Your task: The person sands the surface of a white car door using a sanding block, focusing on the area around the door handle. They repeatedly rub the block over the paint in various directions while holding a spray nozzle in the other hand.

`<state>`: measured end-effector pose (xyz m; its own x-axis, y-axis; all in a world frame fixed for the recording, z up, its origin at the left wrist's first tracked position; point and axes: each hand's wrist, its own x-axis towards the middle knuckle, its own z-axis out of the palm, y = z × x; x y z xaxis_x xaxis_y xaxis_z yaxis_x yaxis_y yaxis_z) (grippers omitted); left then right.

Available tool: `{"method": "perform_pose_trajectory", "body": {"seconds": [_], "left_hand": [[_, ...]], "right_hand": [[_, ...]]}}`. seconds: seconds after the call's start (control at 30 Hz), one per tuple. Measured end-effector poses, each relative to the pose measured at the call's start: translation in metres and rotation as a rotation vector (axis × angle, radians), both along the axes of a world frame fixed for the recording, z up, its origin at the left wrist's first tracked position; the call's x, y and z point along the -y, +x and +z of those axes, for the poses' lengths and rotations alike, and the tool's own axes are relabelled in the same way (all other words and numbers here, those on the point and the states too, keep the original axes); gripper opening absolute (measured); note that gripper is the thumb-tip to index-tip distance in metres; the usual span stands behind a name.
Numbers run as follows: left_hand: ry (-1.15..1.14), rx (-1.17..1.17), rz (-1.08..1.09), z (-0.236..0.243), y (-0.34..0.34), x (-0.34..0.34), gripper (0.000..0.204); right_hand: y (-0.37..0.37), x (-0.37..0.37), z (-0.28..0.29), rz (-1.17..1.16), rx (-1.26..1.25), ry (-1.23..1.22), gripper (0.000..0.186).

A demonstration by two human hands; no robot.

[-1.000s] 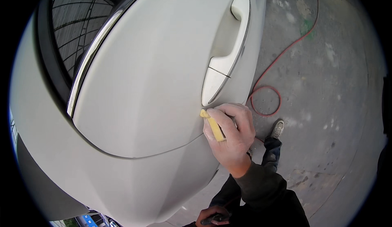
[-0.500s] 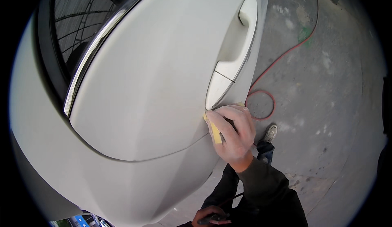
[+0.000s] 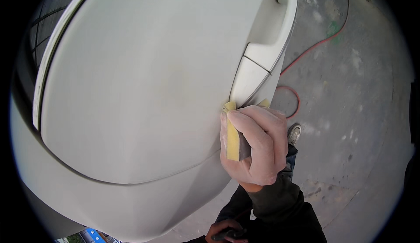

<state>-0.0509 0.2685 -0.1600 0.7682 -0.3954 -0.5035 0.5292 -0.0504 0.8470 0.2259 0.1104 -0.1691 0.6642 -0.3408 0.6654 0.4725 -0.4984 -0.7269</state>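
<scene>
We see a yellow sanding block [image 3: 232, 143] pressed against a pale, matt car door panel [image 3: 140, 81], just below the lower end of the door handle [image 3: 267, 41]. The right hand [image 3: 256, 149] is closed around the block: the fingers [image 3: 245, 131] wrap over its outer face, and the yellow edge shows along the hand's left side and again at the top, where a corner touches the panel beside the handle's lower cap [image 3: 247, 80]. The dark sleeve [image 3: 280, 203] of the same arm enters from the lower edge.

The left hand [image 3: 225, 230] lies low in the view, near the bottom edge, curled around a dark object [image 3: 232, 233]; we cannot tell what the object is, and the grip is only partly visible.

Outward from the door, a curved seam [image 3: 131, 182] runs across the lower panel, and a bright trim strip [image 3: 54, 52] borders the window at upper left. On the grey concrete floor [image 3: 358, 111] to the right, a red hose [image 3: 313, 46] loops past the door edge, and a worn shoe [image 3: 294, 133] stands just beside the right hand's wrist in the view.
</scene>
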Motion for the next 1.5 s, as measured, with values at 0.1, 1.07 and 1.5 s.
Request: {"method": "perform_pose_trajectory", "body": {"seconds": [0.1, 1.07, 1.5], "left_hand": [[0.041, -0.040, 0.026, -0.009, -0.013, -0.001, 0.025], [-0.018, -0.188, -0.061, 0.030, 0.003, -0.013, 0.054], [0.113, 0.393, -0.125, 0.012, 0.009, 0.011, 0.034]], "right_hand": [[-0.004, -0.002, -0.001, -0.010, -0.035, 0.030, 0.040], [-0.010, 0.011, -0.012, -0.007, -0.102, 0.021, 0.032], [-0.069, 0.060, -0.049, 0.067, -0.665, 0.743, 0.023]]}}
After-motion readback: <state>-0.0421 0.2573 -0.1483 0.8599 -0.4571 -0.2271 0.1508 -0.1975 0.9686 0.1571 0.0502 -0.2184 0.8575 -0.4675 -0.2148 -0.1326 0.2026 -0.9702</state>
